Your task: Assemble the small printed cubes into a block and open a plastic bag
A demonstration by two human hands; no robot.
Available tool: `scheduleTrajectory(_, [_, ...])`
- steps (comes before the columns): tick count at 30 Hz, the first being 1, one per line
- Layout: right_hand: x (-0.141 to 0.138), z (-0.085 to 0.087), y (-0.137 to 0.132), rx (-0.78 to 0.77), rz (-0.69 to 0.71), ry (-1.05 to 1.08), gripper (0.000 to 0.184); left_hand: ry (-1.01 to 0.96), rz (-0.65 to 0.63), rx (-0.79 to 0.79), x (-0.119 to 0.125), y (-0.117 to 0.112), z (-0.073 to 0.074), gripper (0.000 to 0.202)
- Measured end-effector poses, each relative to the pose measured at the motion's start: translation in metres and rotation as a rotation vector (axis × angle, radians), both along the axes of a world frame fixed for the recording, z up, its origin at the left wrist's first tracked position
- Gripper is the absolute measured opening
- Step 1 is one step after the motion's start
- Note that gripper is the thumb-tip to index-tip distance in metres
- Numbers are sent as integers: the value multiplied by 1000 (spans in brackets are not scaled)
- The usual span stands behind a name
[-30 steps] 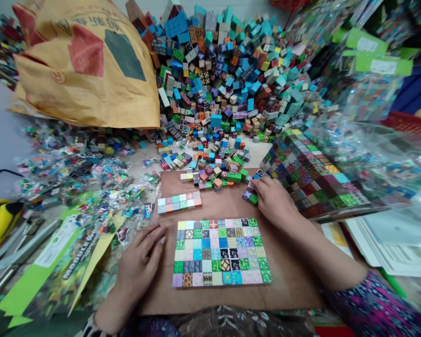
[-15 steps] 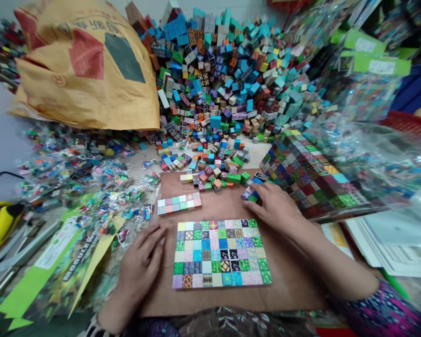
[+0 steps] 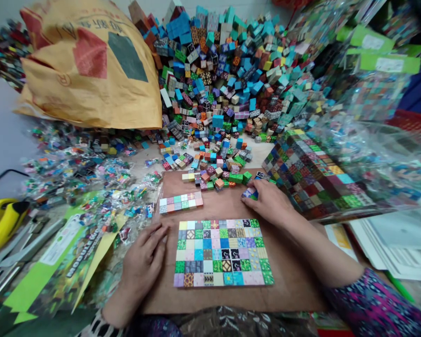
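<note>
Forward over the board (image 3: 291, 281), the right hand (image 3: 270, 203) stretches from a patterned sleeve, palm down, wrist low. Its fingers curl together onto two or three cubes (image 3: 250, 193), blue and green, which sit on the board's far part, just beside the loose scatter at the foot of the pile (image 3: 224, 70). The left hand (image 3: 145, 260) lies flat, palm down, on the board's left edge, fingers loosely apart and holding nothing; their tips come near the top-left corner of the grid (image 3: 222, 252). A short row (image 3: 181, 202) lies between grid and pile, well left of the right hand.
</note>
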State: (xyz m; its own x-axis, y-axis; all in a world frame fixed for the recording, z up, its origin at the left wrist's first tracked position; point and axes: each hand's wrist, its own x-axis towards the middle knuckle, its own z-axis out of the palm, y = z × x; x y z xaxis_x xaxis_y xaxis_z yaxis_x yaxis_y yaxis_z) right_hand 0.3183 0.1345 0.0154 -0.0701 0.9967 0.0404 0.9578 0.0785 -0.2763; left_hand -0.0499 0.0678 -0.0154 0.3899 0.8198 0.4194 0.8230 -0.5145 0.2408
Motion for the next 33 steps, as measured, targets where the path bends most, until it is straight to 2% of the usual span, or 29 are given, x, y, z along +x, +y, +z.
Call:
scheduleTrajectory(9, [0, 0, 0, -37, 10, 25, 29, 29, 7, 15, 0, -1, 1, 31])
scheduleTrajectory(15, [-11, 5, -7, -25, 66, 73, 39, -5, 24, -21, 1, -1, 1, 32])
scheduleTrajectory(20, [-12, 16, -6, -73, 112, 210, 30, -35, 2, -26, 0, 0, 3, 30])
scheduleTrajectory(26, [-10, 27, -6, -165, 201, 134, 48, 15, 2, 36, -2, 13, 23, 29])
scheduleTrajectory(29, [-13, 26, -6, -153, 263, 149, 48, 81, -42, 59, 5, 32, 37, 30])
scheduleTrajectory(33, [-23, 22, -2, -119, 350, 228, 43, 213, -122, -45, 26, 65, 51, 36])
